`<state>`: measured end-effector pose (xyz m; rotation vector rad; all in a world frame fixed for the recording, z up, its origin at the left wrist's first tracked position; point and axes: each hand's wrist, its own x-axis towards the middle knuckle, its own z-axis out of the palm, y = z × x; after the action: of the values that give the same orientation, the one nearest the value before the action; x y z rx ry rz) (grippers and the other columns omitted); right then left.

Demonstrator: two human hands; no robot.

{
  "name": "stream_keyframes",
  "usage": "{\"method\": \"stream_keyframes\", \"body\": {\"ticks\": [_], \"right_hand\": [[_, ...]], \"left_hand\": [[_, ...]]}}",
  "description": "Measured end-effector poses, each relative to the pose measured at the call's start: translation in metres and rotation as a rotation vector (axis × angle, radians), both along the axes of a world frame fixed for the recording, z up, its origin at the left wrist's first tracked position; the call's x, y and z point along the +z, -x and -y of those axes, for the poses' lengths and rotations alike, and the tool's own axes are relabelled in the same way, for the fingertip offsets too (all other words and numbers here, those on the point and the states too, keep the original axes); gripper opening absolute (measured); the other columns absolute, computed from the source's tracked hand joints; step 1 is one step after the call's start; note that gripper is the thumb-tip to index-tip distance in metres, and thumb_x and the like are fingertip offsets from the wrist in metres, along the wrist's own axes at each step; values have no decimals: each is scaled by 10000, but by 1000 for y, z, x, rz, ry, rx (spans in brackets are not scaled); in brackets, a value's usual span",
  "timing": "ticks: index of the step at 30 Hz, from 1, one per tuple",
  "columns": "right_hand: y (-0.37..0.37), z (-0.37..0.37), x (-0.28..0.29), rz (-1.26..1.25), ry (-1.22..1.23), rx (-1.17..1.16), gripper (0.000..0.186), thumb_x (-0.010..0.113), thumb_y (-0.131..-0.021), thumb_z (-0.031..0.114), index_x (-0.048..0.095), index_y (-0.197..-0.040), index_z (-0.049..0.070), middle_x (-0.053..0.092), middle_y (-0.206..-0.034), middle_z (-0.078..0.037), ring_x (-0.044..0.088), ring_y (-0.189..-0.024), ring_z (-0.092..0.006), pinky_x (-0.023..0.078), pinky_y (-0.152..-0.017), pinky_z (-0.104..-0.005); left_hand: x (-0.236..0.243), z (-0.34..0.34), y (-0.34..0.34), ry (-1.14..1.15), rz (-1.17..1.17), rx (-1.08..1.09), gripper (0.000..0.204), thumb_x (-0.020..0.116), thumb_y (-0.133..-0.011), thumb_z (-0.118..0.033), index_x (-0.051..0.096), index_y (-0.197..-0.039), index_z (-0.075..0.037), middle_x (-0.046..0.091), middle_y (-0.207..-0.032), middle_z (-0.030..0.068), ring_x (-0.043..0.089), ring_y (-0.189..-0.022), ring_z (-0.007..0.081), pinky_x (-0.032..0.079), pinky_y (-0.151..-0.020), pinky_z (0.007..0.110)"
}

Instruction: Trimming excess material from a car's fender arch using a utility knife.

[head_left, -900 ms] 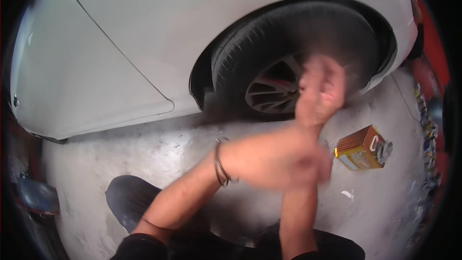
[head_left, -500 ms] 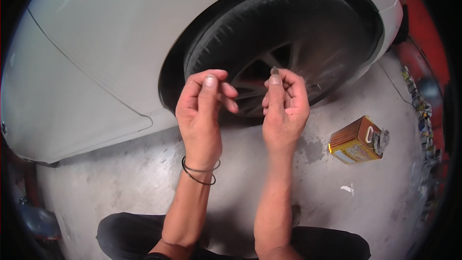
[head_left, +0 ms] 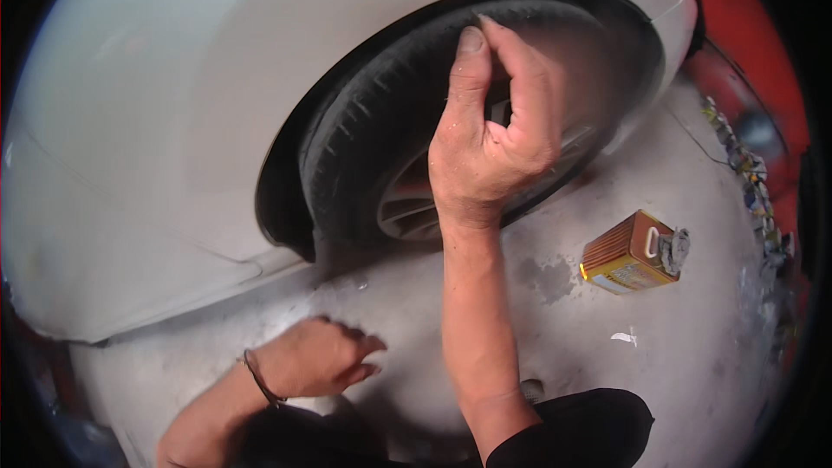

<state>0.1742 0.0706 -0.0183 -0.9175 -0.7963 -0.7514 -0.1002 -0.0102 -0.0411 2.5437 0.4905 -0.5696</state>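
Note:
My right hand (head_left: 494,121) is raised in front of the car wheel's black tire (head_left: 347,134). Its thumb and forefinger are pinched together at the tips; whatever lies between them is too small to make out. Pale specks dot the skin of this hand. Low on the left, my left hand (head_left: 321,355) hangs above the floor close to my dark-clad leg. Its fingers are loosely bent with gaps between them, and nothing shows in them. Dark bands (head_left: 260,377) circle the left wrist. Behind the raised hand, the spoked wheel rim (head_left: 412,208) is partly hidden.
A white car body (head_left: 147,165) fills the upper left, arching over the wheel. On the grey concrete floor (head_left: 555,355) stands a brown and yellow tin (head_left: 628,256) with a crumpled grey wad on top. Small clutter (head_left: 750,173) lines the right side beside something red (head_left: 754,52).
My right hand has risen toward the wheel arch, and the small dark piece seen in its pinch no longer shows clearly. My left hand has dropped down toward my lap. The view has shifted.

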Motion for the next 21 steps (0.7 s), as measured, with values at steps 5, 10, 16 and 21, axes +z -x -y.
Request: {"method": "stream_keyframes", "body": {"ticks": [5, 10, 16, 21], "right_hand": [[-11, -1, 0, 12, -18, -42, 167, 807, -1027, -26, 800, -1190, 7, 754, -1096, -85, 736, -961, -222, 597, -836, -347], [-40, -3, 2, 68, 1, -130, 132, 784, -1054, -9, 783, -1186, -14, 744, -1099, -101, 721, -941, -215, 600, -805, -348], [-46, -14, 1, -11, 0, -36, 108, 783, -1063, 2, 791, -1171, -2, 743, -1096, -83, 711, -920, -196, 595, -794, -336], [-58, 0, 3, -26, -38, -64, 100, 792, -1063, 12, 794, -1162, 6, 742, -1095, -74, 708, -912, -182, 595, -789, -327]], "left_hand": [[16, 31, -36, 13, -171, -339, 571, 726, -1094, -378, 682, -1464, 55, 823, -1074, 207, 817, -1017, 405, 645, -930, 522], [-47, 97, -89, 449, -54, -585, 489, 719, -1098, -377, 732, -1439, -27, 812, -1213, 235, 800, -1072, 403, 623, -977, 500], [-25, 51, 4, 1367, 248, 478, 434, 668, -1191, -264, 705, -1530, 4, 831, -1326, 133, 783, -1174, 197, 588, -1098, 363], [-47, 57, 38, 1093, 796, 1230, 383, 629, -1187, -322, 757, -1230, 36, 820, -1056, 165, 781, -872, 258, 627, -878, 399]]}}
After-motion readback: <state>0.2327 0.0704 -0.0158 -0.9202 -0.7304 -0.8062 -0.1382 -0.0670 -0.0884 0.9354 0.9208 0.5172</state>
